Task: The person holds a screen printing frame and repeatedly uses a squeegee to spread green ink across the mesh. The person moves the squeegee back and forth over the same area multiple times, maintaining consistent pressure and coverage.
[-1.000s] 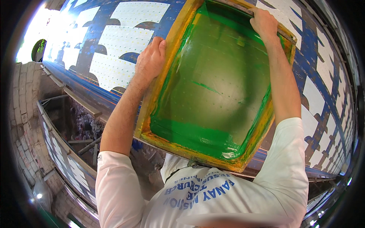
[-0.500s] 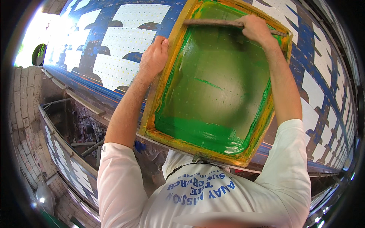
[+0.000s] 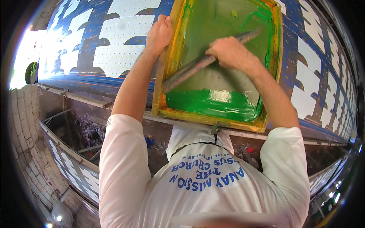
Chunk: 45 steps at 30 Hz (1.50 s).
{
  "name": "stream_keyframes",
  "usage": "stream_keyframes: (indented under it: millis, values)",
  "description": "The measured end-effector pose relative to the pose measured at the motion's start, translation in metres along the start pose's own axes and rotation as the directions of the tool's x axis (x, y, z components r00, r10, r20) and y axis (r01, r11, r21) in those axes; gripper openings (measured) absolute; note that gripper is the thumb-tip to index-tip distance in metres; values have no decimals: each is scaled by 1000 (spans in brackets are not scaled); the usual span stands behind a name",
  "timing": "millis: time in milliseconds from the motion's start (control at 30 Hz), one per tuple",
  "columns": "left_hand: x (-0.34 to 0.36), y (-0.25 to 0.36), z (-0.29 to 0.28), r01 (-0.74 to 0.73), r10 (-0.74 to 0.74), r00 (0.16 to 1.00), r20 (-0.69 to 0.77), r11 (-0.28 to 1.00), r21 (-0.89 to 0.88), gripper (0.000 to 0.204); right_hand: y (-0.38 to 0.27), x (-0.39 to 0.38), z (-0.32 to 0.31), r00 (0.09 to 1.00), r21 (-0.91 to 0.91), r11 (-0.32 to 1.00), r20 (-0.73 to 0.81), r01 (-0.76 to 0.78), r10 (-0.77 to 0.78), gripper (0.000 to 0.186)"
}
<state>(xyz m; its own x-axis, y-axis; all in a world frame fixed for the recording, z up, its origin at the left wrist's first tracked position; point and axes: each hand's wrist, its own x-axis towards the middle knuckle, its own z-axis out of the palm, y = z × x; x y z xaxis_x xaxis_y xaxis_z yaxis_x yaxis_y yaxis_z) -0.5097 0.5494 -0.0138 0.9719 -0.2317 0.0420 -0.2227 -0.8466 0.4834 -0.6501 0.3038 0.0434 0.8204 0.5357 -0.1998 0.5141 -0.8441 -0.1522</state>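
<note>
Head view showed the right hand (image 3: 230, 52) closed around the upper middle of a long, grey-brown squeegee (image 3: 186, 74). From that grip the tool slanted down to the left, its lower end at the inner left side of a yellow-stained wooden frame (image 3: 209, 118), and its other end pointed up to the right. Below the grip, along the near end of the mesh (image 3: 197, 38), lay a thick pool of green ink (image 3: 213, 102), apart from the gripping fingers. Up and to the left of that grip, the left hand (image 3: 159, 32) was curled at the frame's outer left edge; whether its fingers hooked underneath could not be told. Farther left lay white dotted pieces (image 3: 119, 59) on the blue table (image 3: 291, 57).

Handling this well, I judged, called for squaring the squeegee across the frame, since the slant would likely spread ink unevenly. A grip nearer the tool's middle would probably balance pressure at both ends. Even, steady pressure seemed best, with the left hand bracing the frame against slipping. Whether the blade touched the mesh could not be told.
</note>
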Motion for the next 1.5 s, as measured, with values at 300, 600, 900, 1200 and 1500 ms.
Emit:
stream_keyframes:
  millis: [300,600,900,1200,1500]
  values:
    - [0,-1,1,-31,31,999,33,1000,-5,46,-144,-110,43,903,122,930,-225,-346,365,39]
    - [-3,3,-4,-11,12,1000,17,997,-81,46,-171,-135,46,803,198,877,-353,-437,480,46]
    - [0,-7,-1,11,-5,999,37,985,-173,44,-92,-108,13,846,217,849,-140,-482,515,42]
    - [-3,-5,0,-3,-2,999,-32,989,-145,44,98,-15,-9,706,-15,862,-581,-506,405,16]
    - [-5,0,-3,9,-15,999,-29,984,-175,43,237,63,-13,634,-11,769,-573,-639,519,21]
